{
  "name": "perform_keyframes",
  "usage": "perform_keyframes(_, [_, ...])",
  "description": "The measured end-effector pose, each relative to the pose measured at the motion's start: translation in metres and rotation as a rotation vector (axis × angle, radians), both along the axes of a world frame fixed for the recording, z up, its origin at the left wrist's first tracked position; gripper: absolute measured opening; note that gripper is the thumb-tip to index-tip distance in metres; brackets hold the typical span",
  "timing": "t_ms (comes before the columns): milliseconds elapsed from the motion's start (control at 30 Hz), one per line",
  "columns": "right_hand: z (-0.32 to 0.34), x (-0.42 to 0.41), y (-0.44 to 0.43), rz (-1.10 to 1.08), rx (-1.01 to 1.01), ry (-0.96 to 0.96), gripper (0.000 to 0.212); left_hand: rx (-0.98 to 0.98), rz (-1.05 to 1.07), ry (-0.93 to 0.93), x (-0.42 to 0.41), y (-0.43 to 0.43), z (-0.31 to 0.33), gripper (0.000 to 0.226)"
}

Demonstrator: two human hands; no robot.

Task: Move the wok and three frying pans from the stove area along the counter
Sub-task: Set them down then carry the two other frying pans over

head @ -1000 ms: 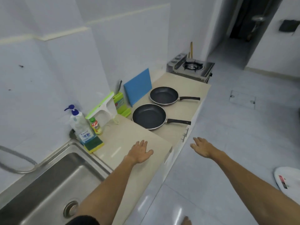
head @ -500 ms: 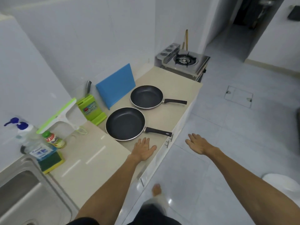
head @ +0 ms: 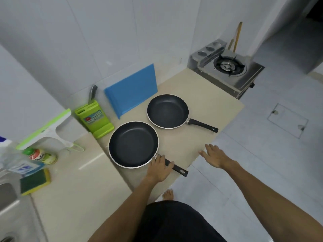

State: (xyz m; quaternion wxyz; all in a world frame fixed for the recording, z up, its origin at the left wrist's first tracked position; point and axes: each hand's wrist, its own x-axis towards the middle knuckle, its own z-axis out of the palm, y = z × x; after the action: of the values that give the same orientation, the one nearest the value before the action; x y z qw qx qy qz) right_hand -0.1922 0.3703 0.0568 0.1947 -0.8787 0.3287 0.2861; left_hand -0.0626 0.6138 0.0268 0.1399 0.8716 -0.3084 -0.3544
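Two black frying pans with silver rims lie on the beige counter [head: 201, 95]. The nearer, larger pan [head: 133, 144] has its black handle pointing toward the counter's front edge. My left hand [head: 160, 169] lies flat over that handle, fingers spread, not closed around it. The farther pan [head: 167, 110] sits behind it, its handle pointing right. My right hand [head: 215, 156] hovers open over the counter's front edge, right of the near pan's handle, holding nothing. The single-burner gas stove [head: 227, 66] at the far end carries no pan.
A blue cutting board [head: 132, 89] leans on the wall behind the pans. A green knife holder [head: 93, 119], a squeegee [head: 47, 128], a small bottle [head: 41, 155], a soap bottle and a sponge [head: 34, 180] stand left. The sink [head: 7, 194] is at far left.
I have stepped along the counter toward the pans. My left hand went from the bare counter onto the near pan's handle; my right hand moved up to the counter edge.
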Motion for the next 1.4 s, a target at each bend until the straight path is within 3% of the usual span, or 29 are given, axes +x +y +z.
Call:
perform_keyframes(333, [-0.021, 0.091, -0.049, 0.252, -0.075, 0.018, 0.080, 0.042, 0.278, 0.073, 0.020, -0.019, -0.024, 0.081])
perform_keyframes(700, [-0.057, 0.144, -0.126, 0.469, -0.259, -0.092, 0.069, 0.152, 0.658, 0.135, -0.027, -0.057, -0.051, 0.091])
perform_keyframes(967, [-0.101, 0.155, -0.178, 0.512, -0.132, -0.122, 0.066, 0.005, 1.166, 0.183, -0.059, -0.126, -0.069, 0.097])
perform_keyframes(1167, [-0.121, 0.144, -0.187, 0.549, -0.116, -0.255, 0.059, -0.038, 1.395, 0.109, -0.066, -0.155, -0.085, 0.088])
perform_keyframes(1400, [-0.138, 0.126, -0.176, 0.374, 0.183, -0.391, 0.060, -0.118, 1.606, -0.026, -0.067, -0.161, -0.107, 0.077])
